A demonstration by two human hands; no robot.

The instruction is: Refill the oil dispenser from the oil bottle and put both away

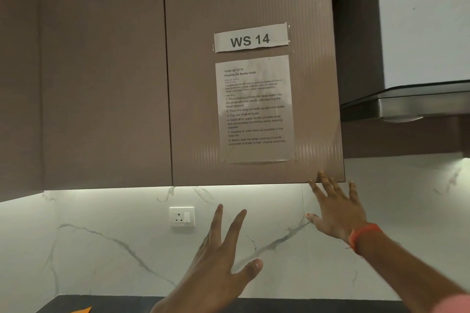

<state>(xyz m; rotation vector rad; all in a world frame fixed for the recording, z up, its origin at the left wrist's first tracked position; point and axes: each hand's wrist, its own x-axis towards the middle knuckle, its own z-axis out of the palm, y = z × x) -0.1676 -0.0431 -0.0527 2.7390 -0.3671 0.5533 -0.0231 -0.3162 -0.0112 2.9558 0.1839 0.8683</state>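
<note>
The oil dispenser and the oil bottle are not in view, so we cannot judge progress; our right hand [335, 208] reaches, fingers spread, to the closed cabinet door [254, 7], left hand [221, 262] spread and empty.

The wall cabinet doors [101, 79] are a matte taupe brown, and the right door [254, 2] shows a fine vertical ribbed pattern. On it, a white label [251, 37] carries bold black letters, and a white instruction sheet [254, 109] below carries small black print. The backsplash [106, 256] is white marble with grey veining. The switch-and-socket plate [182, 216] is white. The range hood [422, 33] has a pale whitish panel over a dark, silvery metal edge. An orange-red band [363, 234] circles the right wrist. The surface [127, 305] is dark charcoal, with an orange corner of something [82, 310] at the bottom edge.
</note>
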